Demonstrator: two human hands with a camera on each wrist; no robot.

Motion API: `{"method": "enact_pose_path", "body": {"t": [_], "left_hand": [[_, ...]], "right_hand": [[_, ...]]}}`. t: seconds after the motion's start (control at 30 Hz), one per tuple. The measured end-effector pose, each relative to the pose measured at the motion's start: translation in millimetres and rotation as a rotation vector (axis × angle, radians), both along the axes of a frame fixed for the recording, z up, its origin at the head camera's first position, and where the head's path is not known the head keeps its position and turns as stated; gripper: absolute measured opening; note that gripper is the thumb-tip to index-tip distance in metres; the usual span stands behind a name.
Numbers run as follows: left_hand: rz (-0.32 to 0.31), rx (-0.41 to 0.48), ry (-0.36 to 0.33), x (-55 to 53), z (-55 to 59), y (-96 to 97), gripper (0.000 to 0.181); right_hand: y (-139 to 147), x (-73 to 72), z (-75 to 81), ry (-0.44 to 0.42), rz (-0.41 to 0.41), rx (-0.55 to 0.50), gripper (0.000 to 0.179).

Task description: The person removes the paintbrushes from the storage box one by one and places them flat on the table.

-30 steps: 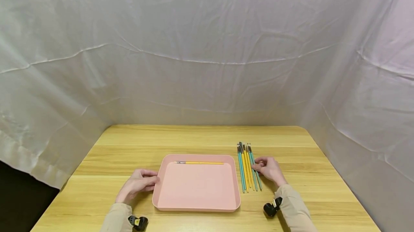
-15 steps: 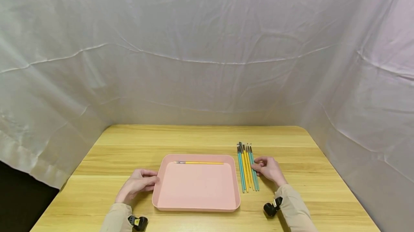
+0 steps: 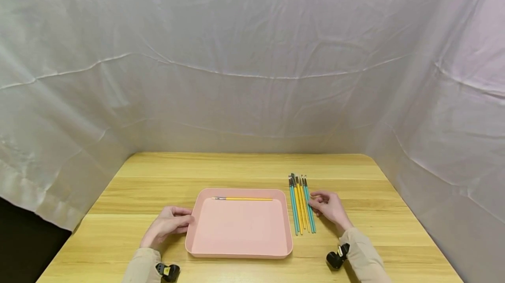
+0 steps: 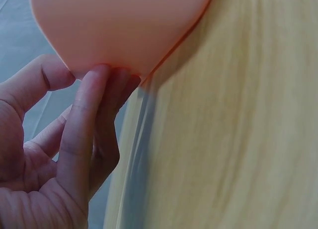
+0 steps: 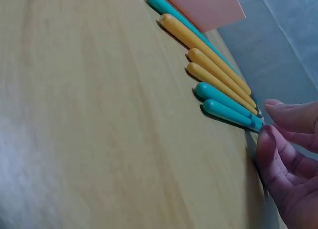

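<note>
In the head view, a pink tray (image 3: 240, 230) lies mid-table with one yellow paintbrush (image 3: 248, 198) sideways near its far wall. My left hand (image 3: 168, 223) is at the tray's left side; in the left wrist view its thumb and fingers hold the edge of the tray (image 4: 124, 30). Right of the tray, several teal and yellow paintbrushes (image 3: 301, 206) lie side by side, bristles away from me. My right hand (image 3: 328, 206) is beside the rightmost teal brush (image 5: 228, 112), thumb tip close to it, fingers bent and holding nothing. Whether the thumb touches it I cannot tell.
The wooden table (image 3: 244, 169) bears the tray and brushes. Pale grey cloth (image 3: 252, 98) hangs behind it and along both sides. Each wrist wears a small black camera (image 3: 337, 257).
The rightmost teal brush, slanting outward a second ago, now lies close along its neighbours. My right hand has just shifted slightly right, off the brushes. The left hand stays put.
</note>
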State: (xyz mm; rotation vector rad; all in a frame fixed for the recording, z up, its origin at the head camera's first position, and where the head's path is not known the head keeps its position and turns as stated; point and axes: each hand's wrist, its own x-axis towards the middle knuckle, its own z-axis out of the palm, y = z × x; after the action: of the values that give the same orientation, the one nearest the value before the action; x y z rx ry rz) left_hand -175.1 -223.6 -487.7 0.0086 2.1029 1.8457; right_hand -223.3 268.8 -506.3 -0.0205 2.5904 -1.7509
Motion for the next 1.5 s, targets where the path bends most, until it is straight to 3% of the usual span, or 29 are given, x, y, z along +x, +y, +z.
{"method": "enact_pose_path", "body": {"t": [0.2, 0.4, 0.63, 1.0, 1.27, 1.5], "left_hand": [[0.0, 0.0, 0.001, 0.1, -0.3, -0.6, 0.045], [-0.003, 0.02, -0.004, 0.6, -0.4, -1.1, 0.043], [0.0, 0.014, -0.002, 1.3, -0.8, -1.9, 0.043], [0.004, 0.008, 0.0, 1.1, 0.6, -1.5, 0.043], [0.001, 0.003, 0.003, 0.7, 0.9, -0.8, 0.044], [-0.001, 0.02, 0.006, 1.0, 0.4, 0.0, 0.041]], "right_hand": [[-2.6, 0.7, 6.0, 0.085, -0.007, 0.098, 0.036], [-10.9, 1.5, 16.2, 0.163, 0.062, 0.087, 0.038], [-22.8, 3.2, 25.6, 0.17, 0.169, 0.014, 0.039], [-49.8, -1.5, 41.5, 0.178, 0.328, 0.018, 0.035], [-75.3, -7.5, 54.2, 0.187, 0.431, 0.085, 0.033], [-95.0, -15.3, 61.3, 0.201, 0.559, 0.229, 0.029]]}}
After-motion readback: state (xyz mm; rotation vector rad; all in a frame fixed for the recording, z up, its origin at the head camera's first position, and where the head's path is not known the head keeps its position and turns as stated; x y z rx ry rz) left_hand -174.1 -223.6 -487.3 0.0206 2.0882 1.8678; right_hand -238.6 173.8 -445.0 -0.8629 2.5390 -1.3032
